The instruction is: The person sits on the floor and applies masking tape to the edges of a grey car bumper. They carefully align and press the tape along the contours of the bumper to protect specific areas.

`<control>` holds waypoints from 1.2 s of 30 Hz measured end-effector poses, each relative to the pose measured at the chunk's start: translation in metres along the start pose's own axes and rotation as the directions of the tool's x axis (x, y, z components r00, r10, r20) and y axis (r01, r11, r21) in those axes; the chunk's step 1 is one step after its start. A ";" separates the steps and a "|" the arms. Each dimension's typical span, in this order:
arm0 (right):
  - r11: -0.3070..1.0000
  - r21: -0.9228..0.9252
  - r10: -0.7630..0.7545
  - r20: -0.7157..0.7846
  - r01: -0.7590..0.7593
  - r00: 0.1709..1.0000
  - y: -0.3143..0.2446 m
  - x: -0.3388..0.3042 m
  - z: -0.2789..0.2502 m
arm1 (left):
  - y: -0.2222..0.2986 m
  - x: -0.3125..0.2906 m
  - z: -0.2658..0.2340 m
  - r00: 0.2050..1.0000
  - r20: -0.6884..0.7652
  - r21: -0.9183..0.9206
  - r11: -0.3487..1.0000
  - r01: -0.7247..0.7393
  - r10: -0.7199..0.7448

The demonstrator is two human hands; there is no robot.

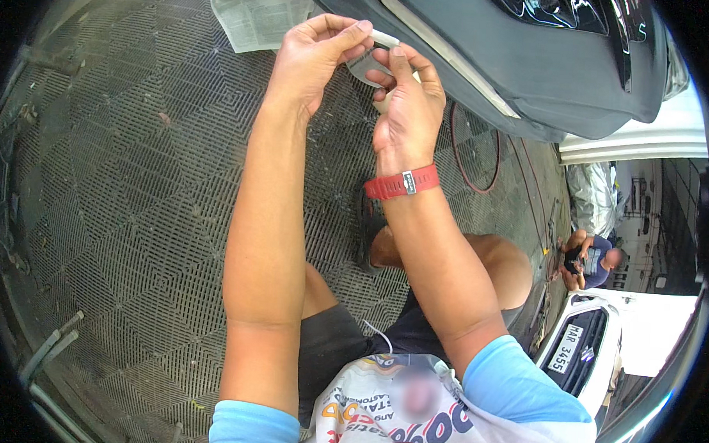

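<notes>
The left hand (312,57) pinches one end of a short white strip (385,38) between thumb and fingertips, its grip narrow. The right hand (411,110) pinches the other end, its remaining fingers curled by a pale piece (384,104), mostly hidden. The strip sits at twelve o'clock in view, long axis running from ten to four o'clock, beside a grey car panel (562,96) toward three o'clock.
</notes>
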State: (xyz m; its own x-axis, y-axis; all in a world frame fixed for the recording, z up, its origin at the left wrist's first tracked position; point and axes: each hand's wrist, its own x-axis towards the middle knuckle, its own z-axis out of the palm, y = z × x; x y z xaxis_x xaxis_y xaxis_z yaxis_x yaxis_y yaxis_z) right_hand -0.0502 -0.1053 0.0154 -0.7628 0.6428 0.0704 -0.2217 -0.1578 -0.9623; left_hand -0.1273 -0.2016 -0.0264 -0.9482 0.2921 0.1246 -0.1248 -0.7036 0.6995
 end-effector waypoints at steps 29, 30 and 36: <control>0.992 -0.008 -0.130 -0.070 0.130 0.989 -0.016 -0.002 0.013 | -0.001 0.002 0.018 0.977 -0.157 0.073 0.989 -0.132 0.142; 0.988 -0.001 -0.156 -0.107 0.157 0.982 -0.017 0.000 0.017 | 0.000 0.003 0.014 0.966 -0.214 0.075 0.988 -0.133 0.146; 0.983 0.006 -0.179 -0.142 0.182 0.974 -0.016 0.009 0.027 | 0.001 0.011 -0.017 0.952 -0.276 -0.031 0.989 -0.148 0.134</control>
State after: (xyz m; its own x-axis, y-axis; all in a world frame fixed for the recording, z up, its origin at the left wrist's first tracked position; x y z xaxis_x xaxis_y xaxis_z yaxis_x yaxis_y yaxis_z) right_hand -0.0704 -0.1171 0.0389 -0.6168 0.7603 0.2037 -0.3602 -0.0424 -0.9319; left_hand -0.1431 -0.2098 -0.0367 -0.9998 0.0052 0.0178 0.0076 -0.7586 0.6515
